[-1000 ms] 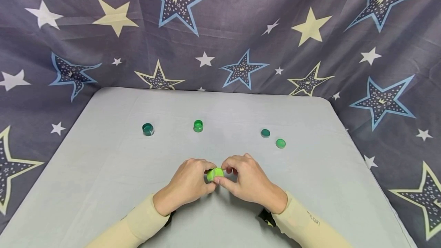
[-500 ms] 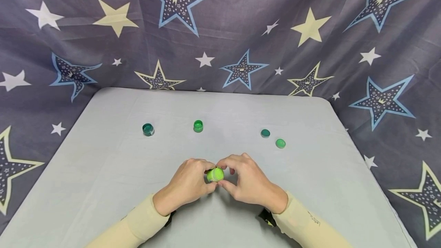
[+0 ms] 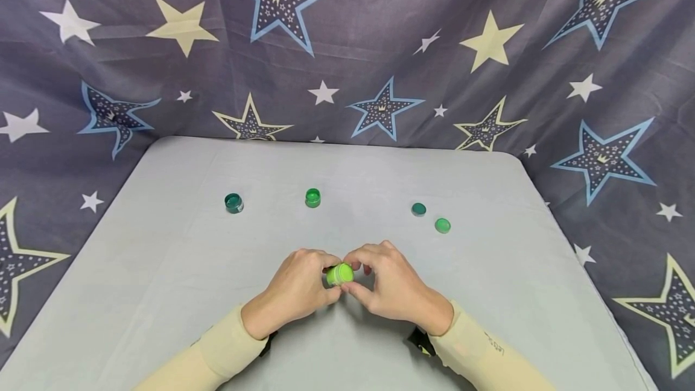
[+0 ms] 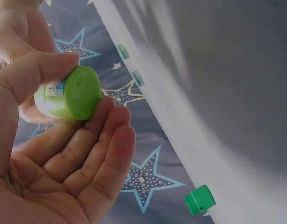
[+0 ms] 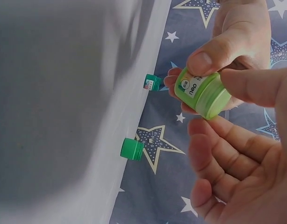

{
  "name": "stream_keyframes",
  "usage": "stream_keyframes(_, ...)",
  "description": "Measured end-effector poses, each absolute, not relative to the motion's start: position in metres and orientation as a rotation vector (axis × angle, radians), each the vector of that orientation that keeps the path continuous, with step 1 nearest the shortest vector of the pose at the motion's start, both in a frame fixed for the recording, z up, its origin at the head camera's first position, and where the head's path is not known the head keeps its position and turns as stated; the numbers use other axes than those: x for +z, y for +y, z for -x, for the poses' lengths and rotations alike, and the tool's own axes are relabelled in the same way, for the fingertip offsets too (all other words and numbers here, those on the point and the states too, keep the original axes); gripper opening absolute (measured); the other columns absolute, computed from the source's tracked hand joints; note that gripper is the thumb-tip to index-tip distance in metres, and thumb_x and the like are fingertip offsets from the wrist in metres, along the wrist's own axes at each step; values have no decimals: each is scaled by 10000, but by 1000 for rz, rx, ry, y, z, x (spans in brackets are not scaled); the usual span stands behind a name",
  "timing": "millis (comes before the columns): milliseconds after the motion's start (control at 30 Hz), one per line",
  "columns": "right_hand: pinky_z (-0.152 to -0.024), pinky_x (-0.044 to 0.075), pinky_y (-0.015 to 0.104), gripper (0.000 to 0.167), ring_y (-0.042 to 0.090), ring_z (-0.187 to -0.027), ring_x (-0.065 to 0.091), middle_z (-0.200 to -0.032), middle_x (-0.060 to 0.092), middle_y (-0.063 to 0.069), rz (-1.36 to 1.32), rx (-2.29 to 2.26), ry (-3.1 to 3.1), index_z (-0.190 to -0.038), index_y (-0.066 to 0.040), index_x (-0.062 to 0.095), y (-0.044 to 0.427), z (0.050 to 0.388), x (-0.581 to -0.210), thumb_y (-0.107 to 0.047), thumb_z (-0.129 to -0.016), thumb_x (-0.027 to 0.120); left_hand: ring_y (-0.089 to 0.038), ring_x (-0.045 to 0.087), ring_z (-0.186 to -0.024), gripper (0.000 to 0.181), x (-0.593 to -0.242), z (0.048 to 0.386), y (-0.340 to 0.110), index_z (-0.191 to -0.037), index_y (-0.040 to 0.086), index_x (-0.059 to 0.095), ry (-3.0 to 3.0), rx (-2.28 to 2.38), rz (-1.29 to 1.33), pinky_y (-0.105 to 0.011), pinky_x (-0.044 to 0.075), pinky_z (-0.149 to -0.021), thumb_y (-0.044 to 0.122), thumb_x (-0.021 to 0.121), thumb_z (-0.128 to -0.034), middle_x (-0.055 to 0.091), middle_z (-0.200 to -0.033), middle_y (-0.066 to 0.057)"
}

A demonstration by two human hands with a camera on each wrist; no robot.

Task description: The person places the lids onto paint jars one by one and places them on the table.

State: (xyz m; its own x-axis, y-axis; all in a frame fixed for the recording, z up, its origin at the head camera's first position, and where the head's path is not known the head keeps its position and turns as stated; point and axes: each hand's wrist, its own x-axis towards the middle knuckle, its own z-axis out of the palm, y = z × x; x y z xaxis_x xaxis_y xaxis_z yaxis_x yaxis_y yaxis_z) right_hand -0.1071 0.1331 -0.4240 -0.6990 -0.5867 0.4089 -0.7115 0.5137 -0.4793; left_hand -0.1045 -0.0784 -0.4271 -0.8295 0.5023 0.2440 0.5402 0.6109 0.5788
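Between my hands, above the near middle of the table, is a small lime-green paint jar (image 3: 337, 275) with a printed label, tilted on its side. My left hand (image 3: 295, 287) grips its base between thumb and fingers, as the left wrist view shows. The lid (image 5: 212, 101) faces my right hand (image 3: 395, 287), whose thumb and fingertips pinch its rim from opposite sides. Farther back stand an uncapped dark green jar (image 3: 233, 203) and an uncapped mid-green jar (image 3: 312, 198). Whether the lime lid is loose cannot be told.
Toward the right lie two loose lids, one dark green (image 3: 418, 209) and one lighter green (image 3: 442, 225). All stand on a table with a pale cloth (image 3: 179, 246). A star-patterned curtain (image 3: 347, 47) hangs along its back and sides.
My right thumb and fingers have shifted slightly around the lime jar's lid, with the fingers spread wider across it. My left hand and the other jars and lids have stayed put.
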Motion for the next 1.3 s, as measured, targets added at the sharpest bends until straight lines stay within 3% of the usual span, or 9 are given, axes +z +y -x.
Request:
stream_keyframes(300,-675,382,251,219,18,-697,520,-794,620,-130,-1058,914,-2546,-893,-186,720,132,109,-426,-342,-835,862,-118,604,-679,237,-426,104,-78,-952,85,792,-2773,-1026,891,-242,466,-636,110,894,-739,734,-860,17)
stream_keyframes(633,-669,387,254,231,35,-670,537,-754,605,-146,-1010,899,-2582,-852,-209,712,133,109,-427,-409,-863,826,-54,551,-664,233,-425,103,-78,-946,99,793,-2789,-1012,883,-240,461,-630,116,895,-737,736,-865,27)
stream_keyframes(867,-670,382,258,302,65,-684,546,-807,639,-104,-1011,910,-2581,-927,-176,728,133,108,-427,-436,-832,850,-116,603,-685,263,-425,104,-78,-963,78,792,-2786,-1026,881,-247,473,-645,117,909,-730,736,-867,14)
stream_keyframes(1067,-706,392,280,371,157,-729,606,-913,681,-43,-1051,950,-2568,-1057,-134,723,135,107,-424,-330,-794,897,-130,617,-685,287,-425,104,-78,-977,56,791,-2769,-1032,894,-241,478,-642,132,917,-730,730,-852,8)
stream_keyframes(1300,-719,399,267,313,143,-747,603,-989,711,-86,-1106,959,-2550,-1057,-156,726,135,107,-423,-194,-792,888,-125,628,-686,255,-427,104,-78,-955,72,787,-2750,-1049,909,-236,481,-640,129,912,-741,724,-837,18)
